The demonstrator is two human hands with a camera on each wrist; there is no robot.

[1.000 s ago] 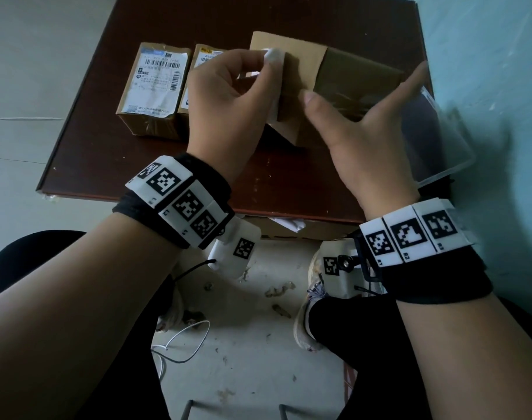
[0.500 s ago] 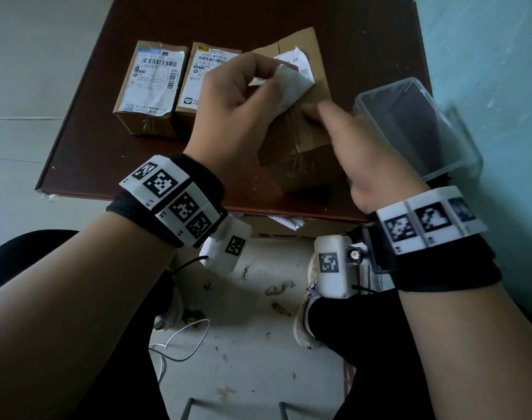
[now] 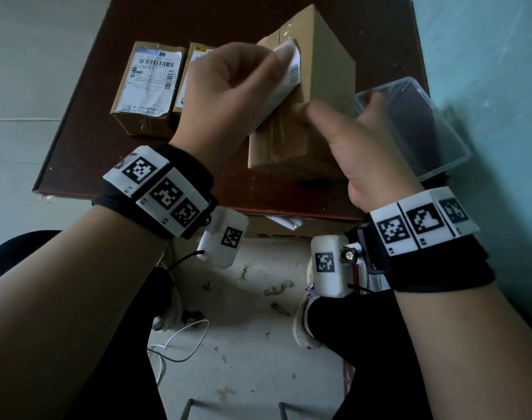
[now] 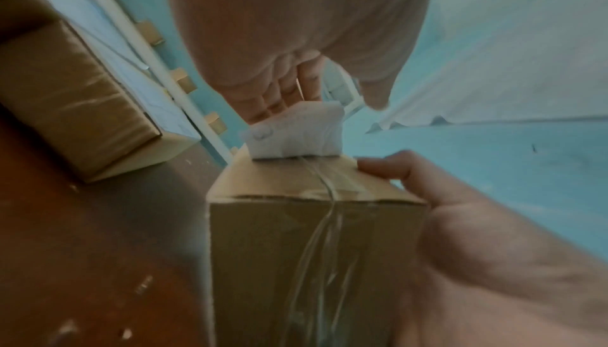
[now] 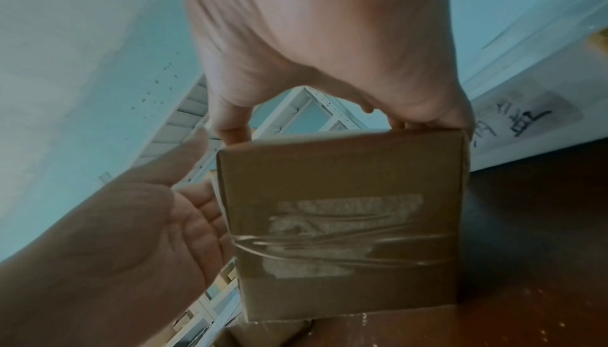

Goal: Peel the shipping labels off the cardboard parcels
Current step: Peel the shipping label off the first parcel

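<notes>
A brown taped cardboard parcel (image 3: 325,83) stands tilted on the dark table (image 3: 86,165). My right hand (image 3: 337,116) grips it, thumb on the near face and fingers behind. A white shipping label (image 3: 289,74) is partly lifted from the parcel's left face, and my left hand (image 3: 276,60) pinches its loose end. The left wrist view shows the label (image 4: 296,129) bent up off the parcel (image 4: 296,248) between my fingers. In the right wrist view my right hand (image 5: 329,124) clamps the parcel (image 5: 342,209) at its top edge. Two more labelled parcels (image 3: 146,86) lie at the back left.
A clear plastic container (image 3: 416,128) sits at the table's right edge, close behind my right hand. The second labelled parcel (image 3: 195,59) is partly hidden by my left hand. Crumpled paper (image 3: 285,221) lies under the table's near edge.
The parcel has been turned and tipped up to stand taller. My right hand has closed round it. My left hand has kept hold of the label, and more of it now stands off the cardboard.
</notes>
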